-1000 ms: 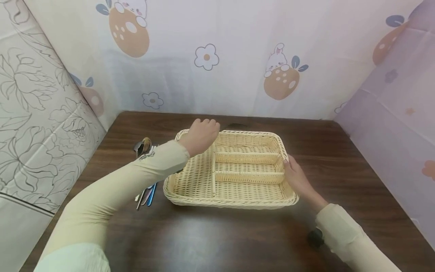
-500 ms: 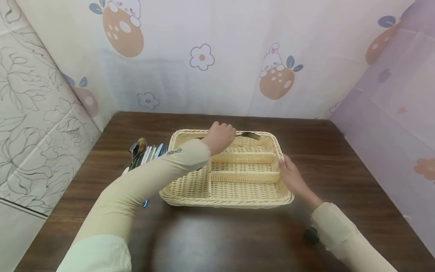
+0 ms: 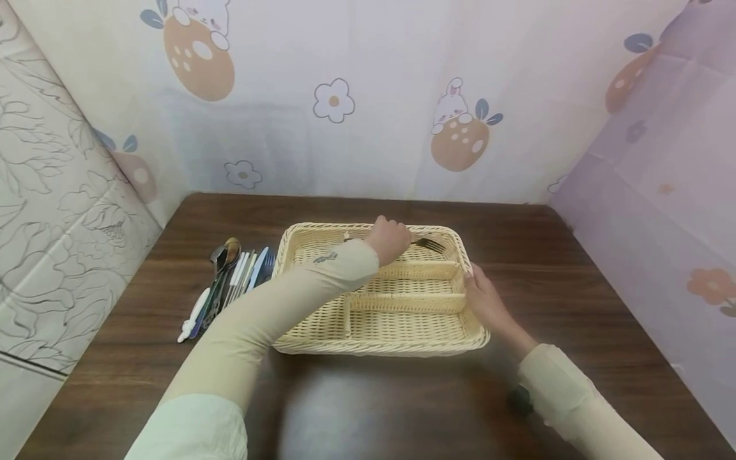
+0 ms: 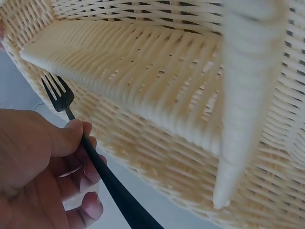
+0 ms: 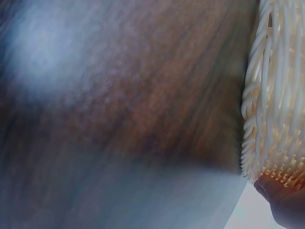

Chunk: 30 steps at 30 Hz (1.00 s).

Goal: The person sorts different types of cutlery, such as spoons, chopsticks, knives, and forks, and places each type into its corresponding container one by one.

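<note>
My left hand [image 3: 390, 241] pinches a black fork [image 4: 110, 177] between thumb and fingers, low over the far compartment of a cream wicker cutlery basket [image 3: 382, 348]. The fork lies lengthwise, its tines pointing right beside the divider [image 4: 143, 108] in the left wrist view. On the basket's right side, my right hand [image 3: 487, 300] grips the rim; in the right wrist view its thumb [image 5: 269, 187] rests against the weave. The left forearm hides part of the basket's left side.
Left of the basket, several pieces of cutlery lie bunched on the dark wooden table [image 3: 575, 287]: spoons [image 3: 232, 251], a blue knife [image 3: 258, 267], a blue fork [image 3: 268, 262] and a white-handled piece [image 3: 195, 315]. Patterned curtains [image 3: 379, 147] border the table behind and at both sides.
My left hand has carried the fork rightward from behind the basket's far rim and lowered it into the far compartment. The right hand keeps its grip on the rim.
</note>
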Motion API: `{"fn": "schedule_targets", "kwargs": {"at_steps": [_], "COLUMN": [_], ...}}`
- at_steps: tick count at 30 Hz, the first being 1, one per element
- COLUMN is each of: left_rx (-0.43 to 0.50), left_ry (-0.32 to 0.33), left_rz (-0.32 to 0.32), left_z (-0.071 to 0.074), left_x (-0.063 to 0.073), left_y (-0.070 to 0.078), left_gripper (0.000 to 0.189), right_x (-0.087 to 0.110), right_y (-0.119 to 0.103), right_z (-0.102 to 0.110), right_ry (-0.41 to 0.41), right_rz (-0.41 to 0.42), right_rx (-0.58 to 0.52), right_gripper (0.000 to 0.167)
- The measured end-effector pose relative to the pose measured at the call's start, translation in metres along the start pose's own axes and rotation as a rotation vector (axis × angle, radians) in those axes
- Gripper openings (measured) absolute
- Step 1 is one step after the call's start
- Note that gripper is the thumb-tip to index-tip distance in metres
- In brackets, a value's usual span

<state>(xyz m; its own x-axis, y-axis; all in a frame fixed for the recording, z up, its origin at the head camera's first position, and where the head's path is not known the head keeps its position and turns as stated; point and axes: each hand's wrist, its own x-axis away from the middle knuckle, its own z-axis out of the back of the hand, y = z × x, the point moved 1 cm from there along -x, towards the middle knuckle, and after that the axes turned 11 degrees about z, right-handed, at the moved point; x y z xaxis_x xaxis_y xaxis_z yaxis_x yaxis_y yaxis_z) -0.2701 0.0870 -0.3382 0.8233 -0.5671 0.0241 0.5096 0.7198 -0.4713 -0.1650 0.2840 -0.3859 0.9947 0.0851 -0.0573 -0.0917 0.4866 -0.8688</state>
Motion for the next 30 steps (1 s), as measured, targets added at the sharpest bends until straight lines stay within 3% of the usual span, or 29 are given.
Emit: {"fn": "schedule_targets", "kwargs": {"at_steps": [6,16,30], "left_rx": [0.036,0.057,0.183], "left_ry": [-0.023,-0.138,-0.212], "left_rz": [-0.002,-0.012,-0.044], "left_z": [-0.004,-0.009,-0.019], "left_x": [-0.009,-0.019,-0.03], "left_y": [0.009,0.02,0.018], "left_gripper": [0.023,0.02,0.024], "right_x": [0.001,0.001,-0.001], "right_y": [-0.001,0.001,0.004], "right_z": [-0.001,-0.001,-0.003], "right_ry": [0.006,0.013,0.015], "right_rz": [0.01,0.008,-0.008], "right_rx": [0.027,0.046,0.042], "right_gripper": [0.053,0.053,0.053]}}
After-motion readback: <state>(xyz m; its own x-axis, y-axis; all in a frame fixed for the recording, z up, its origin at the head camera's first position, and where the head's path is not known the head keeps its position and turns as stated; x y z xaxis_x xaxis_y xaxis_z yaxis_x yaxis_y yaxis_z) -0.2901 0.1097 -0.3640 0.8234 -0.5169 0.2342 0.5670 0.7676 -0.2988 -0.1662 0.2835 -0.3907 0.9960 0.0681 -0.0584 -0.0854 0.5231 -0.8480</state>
